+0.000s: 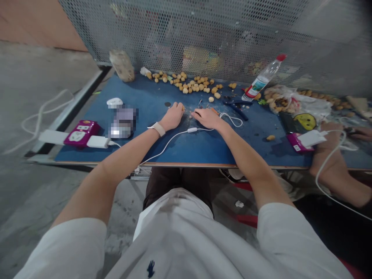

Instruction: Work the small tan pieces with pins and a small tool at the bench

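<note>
On blue table [194, 149], left hand [173, 116], right hand [207, 117]: grips curled, contents unclear; bottle label [257, 87] illegible.

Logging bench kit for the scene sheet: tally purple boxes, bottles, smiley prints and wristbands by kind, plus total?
Purple boxes, left and right: 2
Red-capped bottle: 1
Yellow smiley print: 1
Pale wristband: 1
Total: 5

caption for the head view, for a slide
Two bare hands, left and right, work close together on a blue tabletop before a row of small tan fruits.
</note>
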Tool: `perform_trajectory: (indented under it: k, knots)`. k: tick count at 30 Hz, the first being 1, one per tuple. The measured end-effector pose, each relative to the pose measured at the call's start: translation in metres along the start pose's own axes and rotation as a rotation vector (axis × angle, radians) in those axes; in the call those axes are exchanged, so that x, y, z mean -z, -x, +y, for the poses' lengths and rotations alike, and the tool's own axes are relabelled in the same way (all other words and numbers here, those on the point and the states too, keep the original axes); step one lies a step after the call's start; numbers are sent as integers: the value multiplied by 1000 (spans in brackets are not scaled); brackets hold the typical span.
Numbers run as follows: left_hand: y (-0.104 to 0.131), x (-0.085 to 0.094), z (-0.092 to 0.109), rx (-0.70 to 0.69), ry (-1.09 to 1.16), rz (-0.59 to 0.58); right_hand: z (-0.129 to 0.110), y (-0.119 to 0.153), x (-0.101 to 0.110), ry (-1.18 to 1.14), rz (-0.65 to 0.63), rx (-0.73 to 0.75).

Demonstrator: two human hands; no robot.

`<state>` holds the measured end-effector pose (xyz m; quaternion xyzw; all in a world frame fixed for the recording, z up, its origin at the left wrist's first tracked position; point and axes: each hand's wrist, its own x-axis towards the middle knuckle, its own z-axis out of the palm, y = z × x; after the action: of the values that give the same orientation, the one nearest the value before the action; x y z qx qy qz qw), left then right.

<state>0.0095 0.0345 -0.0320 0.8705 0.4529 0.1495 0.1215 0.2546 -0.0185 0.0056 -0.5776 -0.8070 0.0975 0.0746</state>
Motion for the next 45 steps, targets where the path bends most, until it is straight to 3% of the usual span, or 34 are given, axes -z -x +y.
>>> perform_trajectory:
  k: [28, 45]
  knots:
    - [3, 7, 8, 2, -58, -29, 0, 0, 0, -12, -8, -13]
    - [0, 1, 4, 8, 4, -14, -1, 1, 2, -34, -9, -12]
